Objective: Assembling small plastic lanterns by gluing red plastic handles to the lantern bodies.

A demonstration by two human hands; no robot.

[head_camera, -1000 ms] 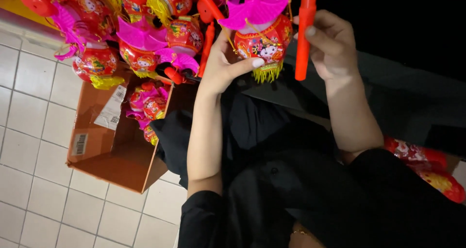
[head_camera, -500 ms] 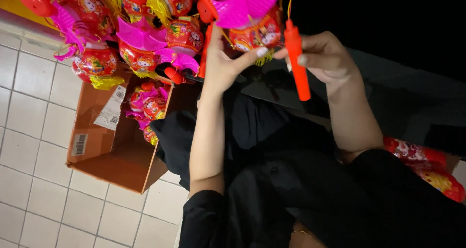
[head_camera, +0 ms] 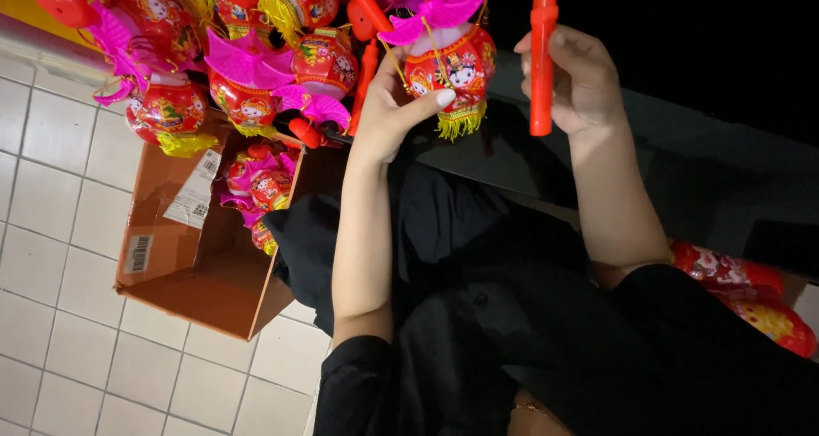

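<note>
White floor tiles [head_camera: 60, 180] run along the left, where an open cardboard box [head_camera: 200, 270] sits with a few more lanterns inside, and a dense cluster of hanging lanterns [head_camera: 239, 78] fills the top of the view against a dark background. One likely mishap is a tangle: the small red lantern [head_camera: 452, 73] with its pink winged top and yellow fringe hangs by a thin cord just beside the cluster, so its cord or fringe could catch on a neighbour, and a loose hold could let it swing or drop towards the box. The left hand [head_camera: 392, 112] cups the lantern from below, thumb pressed on its side, fingers partly curled. The right hand [head_camera: 580, 82] is closed firmly around the red stick handle [head_camera: 542, 61], held upright beside the lantern.
</note>
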